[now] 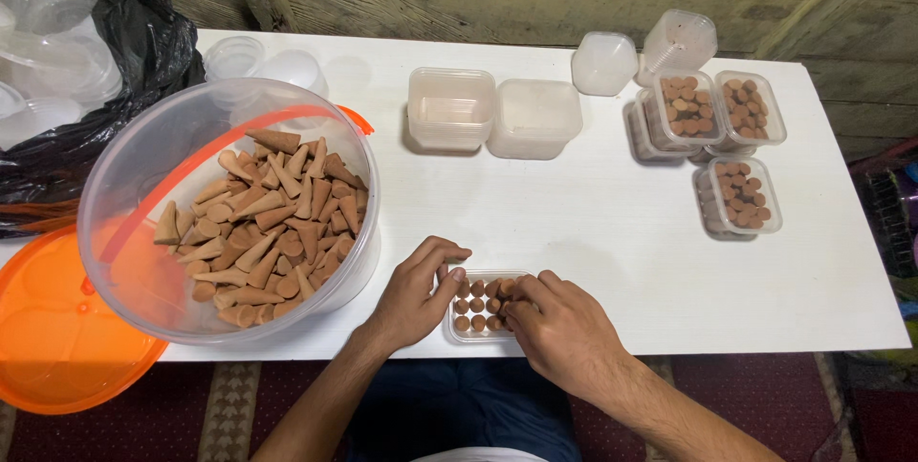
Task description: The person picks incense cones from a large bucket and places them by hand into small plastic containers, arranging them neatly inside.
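Both hands, left hand (413, 295) and right hand (559, 328), rest fingertips on brown cones in a small clear plastic tray (478, 307), gripping nothing. Three filled trays (741, 196) stand far right; the large clear tub (225, 209) remains well stocked.

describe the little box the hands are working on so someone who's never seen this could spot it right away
Start at the white table and go to its near edge, just right of the big clear tub of brown cones. There a small clear box sits between the left hand and right hand. Unlike the filled boxes at the far right, it is lidless and both hands touch it.
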